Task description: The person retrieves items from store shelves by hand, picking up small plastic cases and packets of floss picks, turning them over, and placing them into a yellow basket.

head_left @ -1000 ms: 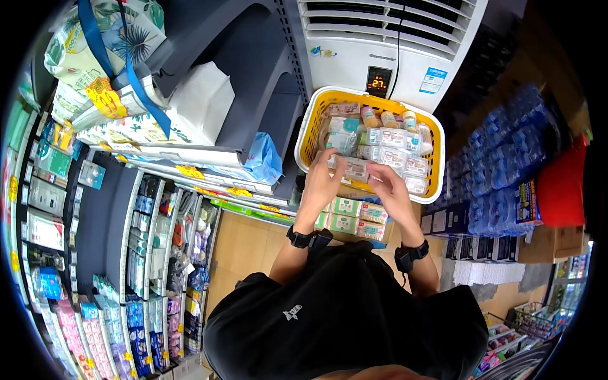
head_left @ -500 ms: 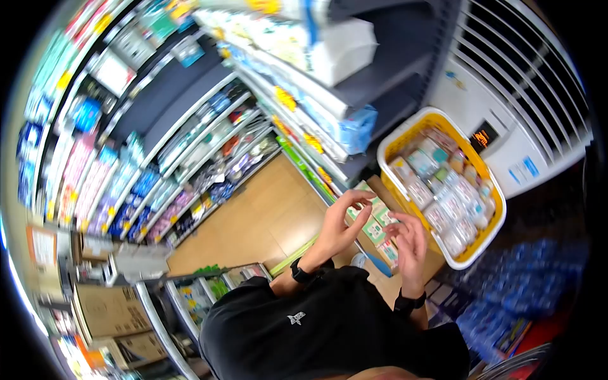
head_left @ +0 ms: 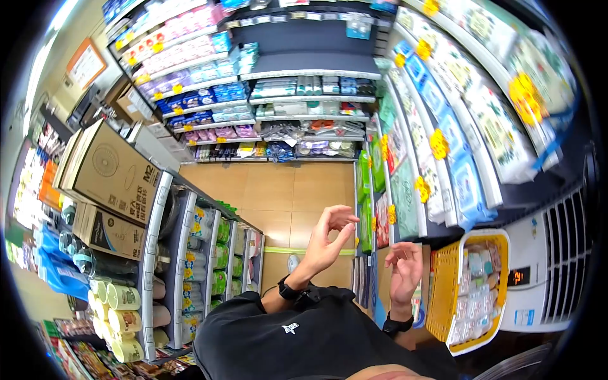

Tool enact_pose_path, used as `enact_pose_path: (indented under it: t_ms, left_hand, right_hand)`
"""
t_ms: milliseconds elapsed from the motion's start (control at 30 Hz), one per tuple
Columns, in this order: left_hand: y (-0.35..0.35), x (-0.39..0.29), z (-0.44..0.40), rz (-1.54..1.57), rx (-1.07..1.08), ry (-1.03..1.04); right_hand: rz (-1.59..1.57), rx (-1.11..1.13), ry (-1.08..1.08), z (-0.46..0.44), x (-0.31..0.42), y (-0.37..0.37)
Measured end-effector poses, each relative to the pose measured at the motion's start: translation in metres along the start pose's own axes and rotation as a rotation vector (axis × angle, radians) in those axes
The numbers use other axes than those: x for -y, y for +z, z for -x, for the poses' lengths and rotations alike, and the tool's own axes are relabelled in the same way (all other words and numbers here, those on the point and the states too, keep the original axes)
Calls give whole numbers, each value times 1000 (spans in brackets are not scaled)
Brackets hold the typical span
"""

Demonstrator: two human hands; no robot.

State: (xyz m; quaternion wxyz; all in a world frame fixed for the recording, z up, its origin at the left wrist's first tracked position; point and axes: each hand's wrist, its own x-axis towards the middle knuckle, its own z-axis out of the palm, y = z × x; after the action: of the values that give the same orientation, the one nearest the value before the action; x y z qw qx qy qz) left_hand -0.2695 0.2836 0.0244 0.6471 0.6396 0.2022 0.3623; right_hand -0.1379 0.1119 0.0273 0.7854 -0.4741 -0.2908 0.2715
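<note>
Both hands hang in the air in front of the black shirt. My left hand (head_left: 328,235) is over the aisle floor, its fingers curved and apart from the thumb, with nothing in it. Nearest to the basket is my right hand (head_left: 403,269), palm up with loosely bent fingers and nothing held. To its right stands the yellow and white basket (head_left: 443,291), full of small clear packs (head_left: 472,304). Neither hand touches the basket.
Shelves of packaged goods (head_left: 310,95) line the far end of the aisle. Tissue packs (head_left: 462,171) fill the right shelves. Cartons (head_left: 114,171) top the left shelf, with cups (head_left: 123,320) beside it. A white appliance (head_left: 538,278) stands behind the basket.
My hands have left the clear pack in the basket and are now empty. The view has swung left toward the aisle, so the basket appears at the lower right.
</note>
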Motion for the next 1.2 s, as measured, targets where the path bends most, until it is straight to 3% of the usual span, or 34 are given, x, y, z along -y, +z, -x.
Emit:
enact_pose_path:
  t_ms: [567,1200]
  left_hand:
    - [-251,-25,-42,-68,-289,-24]
    - [-324,3,-128,-14,-450,-37]
  right_hand:
    - [-37,331,99,-98,-104,227]
    - [-36,378,215,-222,-179,281]
